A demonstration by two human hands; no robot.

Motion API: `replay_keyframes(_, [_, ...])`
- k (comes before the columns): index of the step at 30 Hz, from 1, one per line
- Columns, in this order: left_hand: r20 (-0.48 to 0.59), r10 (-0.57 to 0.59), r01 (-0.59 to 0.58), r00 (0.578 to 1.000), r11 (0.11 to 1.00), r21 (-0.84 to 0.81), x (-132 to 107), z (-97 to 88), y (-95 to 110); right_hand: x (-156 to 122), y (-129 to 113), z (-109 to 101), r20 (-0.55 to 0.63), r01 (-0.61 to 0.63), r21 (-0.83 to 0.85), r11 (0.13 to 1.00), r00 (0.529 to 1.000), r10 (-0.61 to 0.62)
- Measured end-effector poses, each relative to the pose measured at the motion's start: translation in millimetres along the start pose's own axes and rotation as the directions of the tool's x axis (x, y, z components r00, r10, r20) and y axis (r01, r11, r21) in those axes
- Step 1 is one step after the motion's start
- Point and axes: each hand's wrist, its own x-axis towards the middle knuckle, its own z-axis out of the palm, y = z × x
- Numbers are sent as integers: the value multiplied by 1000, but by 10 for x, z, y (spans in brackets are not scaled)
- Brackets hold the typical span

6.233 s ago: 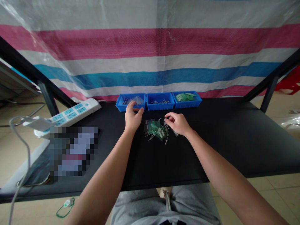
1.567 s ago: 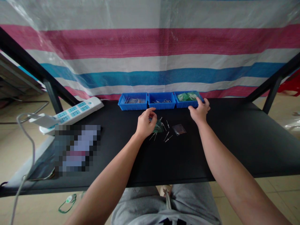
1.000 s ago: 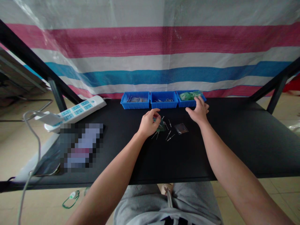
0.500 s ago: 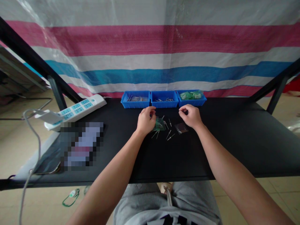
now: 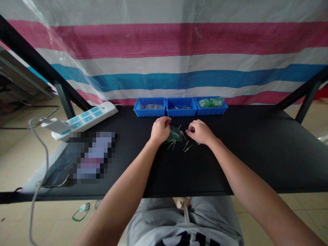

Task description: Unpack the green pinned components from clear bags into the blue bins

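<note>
My left hand [image 5: 161, 130] rests curled on the black table [image 5: 246, 160], its fingertips at the edge of a green plastic packet [image 5: 175, 135]. Several loose metal pins [image 5: 185, 145] lie just below and right of that packet. My right hand [image 5: 200, 132] is curled close by, right of the pins, its fingers drawn together. A small dark packet seen earlier is mostly hidden beneath it. Whether either hand holds a small pin, I cannot tell.
Three joined blue bins stand along the table's far edge: a left bin [image 5: 149, 107] with a bagged item, a middle bin [image 5: 181, 107] with metal pins, a right bin [image 5: 211, 106] with green packets. A white power strip [image 5: 87, 118] and a pixelated object [image 5: 91, 157] lie to the left.
My right hand has moved left and slightly nearer, from above the dark packet to beside the pins, now covering that packet. My left hand has barely shifted.
</note>
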Motion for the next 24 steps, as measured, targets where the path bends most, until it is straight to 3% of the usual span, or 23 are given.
replay_keyframes(9, [66,25,-13,998,985,-171,-63,40,86,4,-31,-44,103,-116,-104,988,987,127])
replay_keyframes(14, [12,85,-82,996,983,-167,-71,32,115,9,-11,-38,39,-142,-46,989,989,144])
replay_keyframes(18, [4,144,-142,990,980,-140,-82,-8,164,11,-34,-77,-85,-55,134,989,994,67])
replay_keyframes(24, [164,213,-203,963,976,-74,-95,-45,255,-24,-177,-110,-136,110,287,951,988,-74])
